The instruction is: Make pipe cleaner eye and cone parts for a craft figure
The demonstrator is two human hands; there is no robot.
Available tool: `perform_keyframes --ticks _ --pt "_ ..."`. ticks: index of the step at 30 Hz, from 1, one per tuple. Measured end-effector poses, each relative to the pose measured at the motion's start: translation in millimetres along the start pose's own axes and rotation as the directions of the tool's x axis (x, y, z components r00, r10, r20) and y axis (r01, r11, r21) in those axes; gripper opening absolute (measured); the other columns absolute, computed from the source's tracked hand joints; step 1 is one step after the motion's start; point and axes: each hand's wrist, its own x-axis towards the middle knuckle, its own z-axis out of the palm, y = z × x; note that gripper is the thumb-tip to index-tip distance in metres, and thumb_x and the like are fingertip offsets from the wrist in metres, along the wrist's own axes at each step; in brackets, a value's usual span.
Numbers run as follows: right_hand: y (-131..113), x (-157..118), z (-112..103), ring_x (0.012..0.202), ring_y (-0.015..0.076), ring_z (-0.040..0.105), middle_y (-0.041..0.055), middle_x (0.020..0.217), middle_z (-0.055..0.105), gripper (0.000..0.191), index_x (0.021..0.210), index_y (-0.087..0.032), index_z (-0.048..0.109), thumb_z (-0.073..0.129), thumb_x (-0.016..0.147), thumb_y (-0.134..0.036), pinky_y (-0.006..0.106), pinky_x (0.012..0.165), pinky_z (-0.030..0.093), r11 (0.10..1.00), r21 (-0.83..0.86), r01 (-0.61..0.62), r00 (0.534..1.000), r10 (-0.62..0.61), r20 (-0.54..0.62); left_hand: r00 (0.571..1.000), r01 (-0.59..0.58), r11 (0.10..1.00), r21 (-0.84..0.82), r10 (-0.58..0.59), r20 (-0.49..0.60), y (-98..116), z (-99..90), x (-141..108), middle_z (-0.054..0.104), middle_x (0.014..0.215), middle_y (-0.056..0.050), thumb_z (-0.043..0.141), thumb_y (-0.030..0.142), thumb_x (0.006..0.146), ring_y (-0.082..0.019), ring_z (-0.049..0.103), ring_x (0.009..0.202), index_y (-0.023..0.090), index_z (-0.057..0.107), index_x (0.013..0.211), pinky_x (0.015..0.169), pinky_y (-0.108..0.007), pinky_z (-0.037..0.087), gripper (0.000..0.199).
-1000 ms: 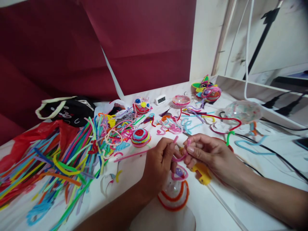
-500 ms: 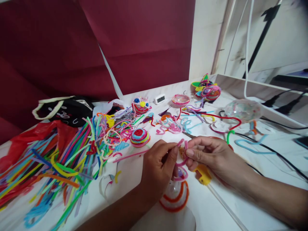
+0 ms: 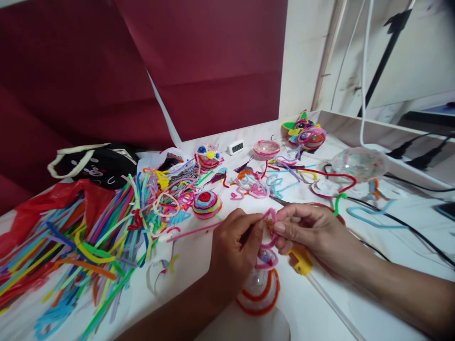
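Both hands pinch one pink pipe cleaner [image 3: 273,215], bent into a small loop. My left hand [image 3: 236,251] is closed on its left side, thumb against forefinger. From the right, my right hand [image 3: 313,232] grips it between thumb and fingertips. Just below the fingers hangs or lies a pink ring around a purple bead-like piece [image 3: 266,258]; whether it joins the loop I cannot tell. Under that sits a clear plastic ball [image 3: 258,296] trimmed with orange pipe cleaner curves. A yellow glue gun [image 3: 300,260] with a clear glue stick lies beneath my right hand, partly covered.
Many loose pipe cleaners [image 3: 106,232] spread across the left, beside a red plastic bag [image 3: 60,203] and a black pouch [image 3: 99,166]. Decorated balls [image 3: 207,204], a small digital clock [image 3: 235,148] and a clear plastic shell [image 3: 359,163] stand farther back. Black cables [image 3: 419,237] cross the right side.
The ends of the pink pipe cleaner, apart before, now meet at the top in a closed loop. Both hands stay in nearly the same place.
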Motion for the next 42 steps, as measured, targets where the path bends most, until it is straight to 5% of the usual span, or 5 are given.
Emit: perform_keyframes --ticks 17,42 --pt "-1.0 0.0 0.9 0.05 0.0097 0.063 0.0002 0.059 0.068 0.018 0.079 -0.016 0.064 0.075 0.069 -0.027 0.016 0.045 0.048 0.999 0.016 -0.042 0.999 0.042 0.009 0.992 -0.119 0.992 0.037 0.12 -0.037 -1.3 1.5 -0.2 0.053 0.069 0.0 0.056 0.021 0.084 -0.009 0.053 0.059 0.017 0.067 0.092 0.056 -0.022 0.042 0.015" --pt "-3.8 0.6 1.6 0.048 0.0099 0.062 0.0002 0.06 0.068 0.018 0.083 -0.016 0.06 0.073 0.072 -0.023 0.018 0.045 0.049 0.99 0.122 -0.072 0.996 0.065 0.063 0.99 -0.139 0.99 0.015 0.139 -0.021 -5.1 2.3 -1.0 0.053 0.07 0.002 0.057 0.018 0.084 -0.008 0.052 0.061 0.021 0.066 0.097 0.058 -0.021 0.042 0.017"
